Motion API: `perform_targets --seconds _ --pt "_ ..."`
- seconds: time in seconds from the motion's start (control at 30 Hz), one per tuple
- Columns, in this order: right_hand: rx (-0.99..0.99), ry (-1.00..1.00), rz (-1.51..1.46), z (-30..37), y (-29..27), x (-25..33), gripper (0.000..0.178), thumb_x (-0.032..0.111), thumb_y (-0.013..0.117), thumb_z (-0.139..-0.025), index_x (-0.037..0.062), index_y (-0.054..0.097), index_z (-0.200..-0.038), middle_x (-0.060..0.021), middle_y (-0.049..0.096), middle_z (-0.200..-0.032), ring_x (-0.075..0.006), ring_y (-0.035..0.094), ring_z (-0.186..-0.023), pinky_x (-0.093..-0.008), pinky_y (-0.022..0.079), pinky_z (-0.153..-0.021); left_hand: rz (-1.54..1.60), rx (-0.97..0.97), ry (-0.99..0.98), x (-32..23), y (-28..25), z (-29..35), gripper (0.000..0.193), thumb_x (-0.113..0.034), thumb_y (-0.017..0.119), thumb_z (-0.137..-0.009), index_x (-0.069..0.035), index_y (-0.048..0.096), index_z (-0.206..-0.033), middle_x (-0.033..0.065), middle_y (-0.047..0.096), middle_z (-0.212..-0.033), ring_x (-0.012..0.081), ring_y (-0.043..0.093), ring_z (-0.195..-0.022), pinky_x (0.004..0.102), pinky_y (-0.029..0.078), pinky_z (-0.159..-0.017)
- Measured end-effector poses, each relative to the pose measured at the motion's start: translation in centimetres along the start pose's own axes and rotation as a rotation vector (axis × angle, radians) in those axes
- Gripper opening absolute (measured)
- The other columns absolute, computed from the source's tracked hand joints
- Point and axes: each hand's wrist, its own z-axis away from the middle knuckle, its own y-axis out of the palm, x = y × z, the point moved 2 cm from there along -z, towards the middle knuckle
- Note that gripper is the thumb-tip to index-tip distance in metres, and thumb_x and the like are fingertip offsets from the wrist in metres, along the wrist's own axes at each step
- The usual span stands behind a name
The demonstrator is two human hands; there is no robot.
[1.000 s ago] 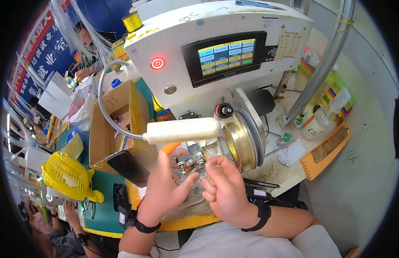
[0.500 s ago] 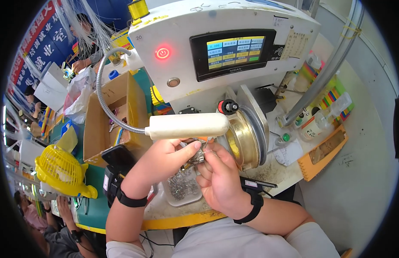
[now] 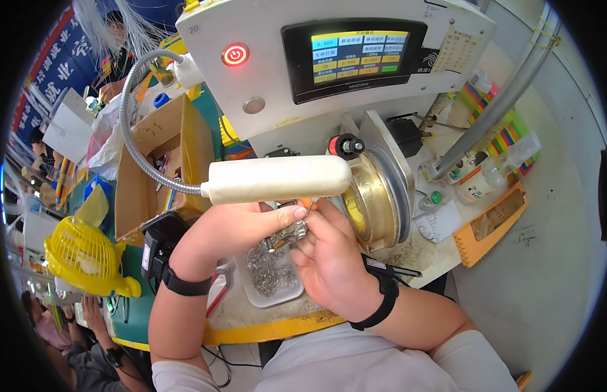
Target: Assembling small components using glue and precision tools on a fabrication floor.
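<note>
My left hand [image 3: 241, 228] is closed around a small shiny metal piece [image 3: 289, 235] with a coil-like end, its thumb pressed on top. Close against it, my right hand [image 3: 336, 261] is pinched; a thin metal pin [image 3: 311, 207] sticks up between the two hands, beside a bit of orange. What the right fingertips grip is too small to make out. Both hands are just below a white tube-shaped lamp head [image 3: 277, 179], which partly hides the fingers. Under them stands a white plastic tray [image 3: 272, 303] of small silvery metal bits.
A white machine with a touch screen [image 3: 356, 59] rises ahead, its brass-coloured wheel [image 3: 369, 206] right of my hands. The lamp's metal gooseneck [image 3: 128, 124] curves at left. A cardboard box [image 3: 202, 140], yellow fan [image 3: 81, 255], clear bottle [image 3: 476, 183] and orange holder [image 3: 493, 225] stand around.
The whole view has shifted a little, with the machine sitting higher. My hands stay together at the metal piece, which has tilted so its coil-like end shows; more of the tray is visible.
</note>
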Motion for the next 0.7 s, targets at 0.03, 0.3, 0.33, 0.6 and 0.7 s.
perform_targets --seconds 0.03,0.3,0.33,0.6,0.7 --pt "-0.017 0.019 0.052 0.1 0.2 0.1 0.015 0.017 0.053 -0.109 0.019 0.059 -0.123 0.0108 0.041 -0.069 -0.0017 0.029 -0.051 -0.0227 0.029 -0.052 -0.016 -0.03 0.04 0.5 0.0 0.0 0.036 -0.019 0.076 -0.1 -0.003 0.067 -0.131 0.0039 0.071 -0.12 0.0131 0.064 -0.11 0.0291 0.053 -0.093" --pt "-0.019 -0.083 -0.086 2.9 -0.3 -0.8 0.01 0.02 0.054 -0.11 0.0143 0.061 -0.114 0.005 0.04 -0.063 -0.007 0.032 -0.05 -0.0253 0.029 -0.049 -0.698 -0.533 0.533 -2.8 0.4 1.7 0.024 -0.012 0.075 -0.087 -0.006 0.076 -0.11 0.0123 0.072 -0.1 0.0322 0.067 -0.091 0.0421 0.05 -0.085" --pt "0.002 -0.097 -0.142 3.3 -0.7 -0.8 0.012 0.02 0.056 -0.109 0.0112 0.063 -0.113 0.0039 0.04 -0.062 -0.0074 0.033 -0.05 -0.0255 0.028 -0.047 -0.937 -0.572 0.551 -4.1 1.5 2.8 0.022 -0.013 0.075 -0.084 -0.008 0.075 -0.106 0.0119 0.072 -0.103 0.0321 0.065 -0.091 0.0426 0.047 -0.084" --pt "0.152 0.104 -0.165 6.0 -1.8 0.5 0.016 0.019 0.053 -0.111 0.0056 0.062 -0.107 0.0057 0.045 -0.065 -0.0057 0.035 -0.052 -0.0242 0.029 -0.049 -1.039 -0.504 0.81 -3.1 6.4 6.3 0.02 -0.019 0.082 -0.078 -0.019 0.074 -0.096 -0.003 0.07 -0.116 0.0238 0.058 -0.105 0.0383 0.041 -0.089" --pt "0.247 -0.056 0.029 7.7 -3.0 0.2 0.01 0.014 0.057 -0.109 0.0045 0.06 -0.107 0.0045 0.051 -0.07 -0.0046 0.041 -0.055 -0.0222 0.033 -0.053 -0.914 -0.649 0.789 -1.7 5.7 5.9 0.025 -0.018 0.084 -0.076 -0.019 0.074 -0.099 -0.0014 0.069 -0.125 0.0251 0.057 -0.11 0.0372 0.045 -0.089"
